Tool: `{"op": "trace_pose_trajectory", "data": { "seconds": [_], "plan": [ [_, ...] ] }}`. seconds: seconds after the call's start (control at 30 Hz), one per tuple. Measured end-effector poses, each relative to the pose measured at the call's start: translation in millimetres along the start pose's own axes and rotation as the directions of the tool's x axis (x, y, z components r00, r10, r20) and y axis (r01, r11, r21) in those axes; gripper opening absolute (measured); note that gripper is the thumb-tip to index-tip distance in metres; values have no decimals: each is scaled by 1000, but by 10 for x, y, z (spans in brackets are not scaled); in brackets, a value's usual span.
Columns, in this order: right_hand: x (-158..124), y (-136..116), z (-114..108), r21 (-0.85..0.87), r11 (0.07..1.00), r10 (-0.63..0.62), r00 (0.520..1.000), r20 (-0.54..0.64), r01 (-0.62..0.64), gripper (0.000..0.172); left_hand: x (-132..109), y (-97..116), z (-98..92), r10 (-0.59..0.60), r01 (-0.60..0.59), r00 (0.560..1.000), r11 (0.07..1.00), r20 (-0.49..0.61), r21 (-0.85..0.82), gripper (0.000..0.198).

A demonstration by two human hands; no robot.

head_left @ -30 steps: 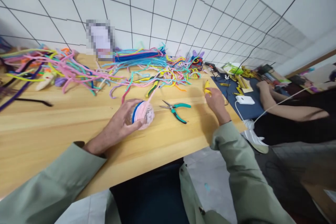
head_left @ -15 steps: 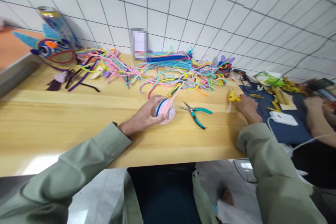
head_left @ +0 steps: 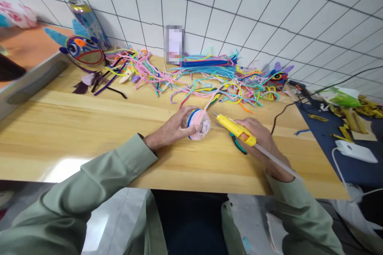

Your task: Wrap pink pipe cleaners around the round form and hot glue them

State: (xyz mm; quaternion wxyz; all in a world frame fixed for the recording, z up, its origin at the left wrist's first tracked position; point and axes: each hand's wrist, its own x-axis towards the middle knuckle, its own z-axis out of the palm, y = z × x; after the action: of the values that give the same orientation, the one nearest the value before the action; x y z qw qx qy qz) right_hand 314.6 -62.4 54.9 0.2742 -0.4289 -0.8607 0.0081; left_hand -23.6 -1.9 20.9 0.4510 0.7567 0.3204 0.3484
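Near the middle of the wooden tabletop (head_left: 89,127), the left hand (head_left: 173,129) grips a small round container (head_left: 197,119) wound with pink chenille stem and banded in blue, its thumb pressed along the winding. A loose pink tail rises from the container toward a yellow-and-green utility knife (head_left: 215,99). The right hand (head_left: 260,135) is closed around a yellow hot-glue gun (head_left: 236,129), with a translucent glue stick (head_left: 273,157) jutting from its back end; whether a finger presses the trigger cannot be told. The nozzle points leftward, just beside the container and seemingly apart from it. Below the gun, teal-handled pliers (head_left: 238,143) lie partly covered.

Toward the wall sprawl loose chenille stems (head_left: 149,69) and a blue bundle (head_left: 206,62), flanked by a blue-eared face craft (head_left: 86,53) and a purple-eared one (head_left: 278,77).

The step in hand seems to be aiming the gun at the pink winding. Judging by this pose, the next move calls for a steady left hold, the tip angled onto the chosen spot, and the thumb kept clear of hot glue.
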Motion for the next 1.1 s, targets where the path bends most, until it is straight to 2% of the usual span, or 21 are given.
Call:
{"op": "trace_pose_trajectory", "data": {
  "seconds": [0.1,0.17,0.43,0.83,0.93,1.1],
  "plan": [
    [113,-110,94,34,994,-106,993,43,104,32,6,-2,12,-1,0,1000,1000,-11,-22,69],
    [122,-93,120,35,992,-123,991,52,121,31,8,0,19,9,-10,1000,1000,-20,-24,67],
    [70,-59,166,86,992,-102,992,75,96,30,14,20,10,21,-21,1000,1000,-11,0,62],
    [29,-21,279,173,984,-75,987,139,50,46,12,23,-14,1,-2,1000,1000,10,25,65],
    [19,2,300,195,978,-101,985,137,73,49,16,21,-16,3,-4,1000,1000,14,18,67],
    [-5,34,333,170,983,-88,991,103,69,41,28,60,-13,-4,4,1000,1000,16,12,67]
  ]
}}
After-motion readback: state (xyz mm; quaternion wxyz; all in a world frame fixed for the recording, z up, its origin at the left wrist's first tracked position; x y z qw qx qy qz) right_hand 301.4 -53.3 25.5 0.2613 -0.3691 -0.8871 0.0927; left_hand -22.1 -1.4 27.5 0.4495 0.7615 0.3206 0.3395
